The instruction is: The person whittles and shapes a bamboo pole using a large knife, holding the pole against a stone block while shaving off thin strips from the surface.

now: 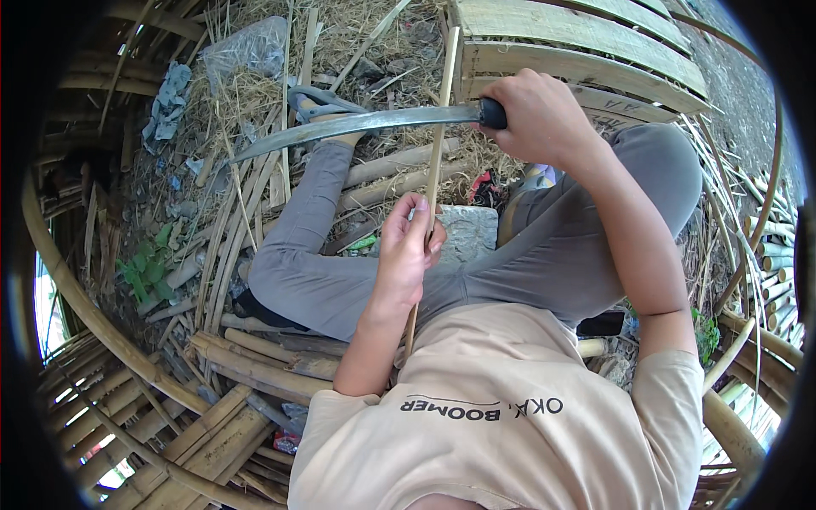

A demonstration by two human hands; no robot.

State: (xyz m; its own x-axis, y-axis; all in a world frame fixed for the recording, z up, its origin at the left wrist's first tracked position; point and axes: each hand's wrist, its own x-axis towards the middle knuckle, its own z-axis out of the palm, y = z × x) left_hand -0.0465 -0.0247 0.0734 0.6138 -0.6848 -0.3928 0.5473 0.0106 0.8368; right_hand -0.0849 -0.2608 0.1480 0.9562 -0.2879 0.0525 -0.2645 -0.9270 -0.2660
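Bamboo strip runs lengthwise away from the person, its long axis close to upright in the head view, the far end leaning slightly rightward, toward the slatted wooden crate. That far end shows just beside the crate's left edge; the near end is well apart from the crate, on its near side, by the beige shirt. The strip is slender, straight and pale tan, brighter on the stretch nearest the crate and browner in the shade below the grasping hand; its far tip is blunt.

The left hand, to the near left of the crate, grasps the strip, fingers curled around it and thumb laid along it. The right hand, at the crate's near side, is clenched around the black handle of a long curved knife. Its grey blade extends leftward from the crate, crossing the strip and narrowing to a point; whether the two touch, I cannot tell. A grey stone slab lies to the near left of the crate, and a clear plastic bag well to its left.
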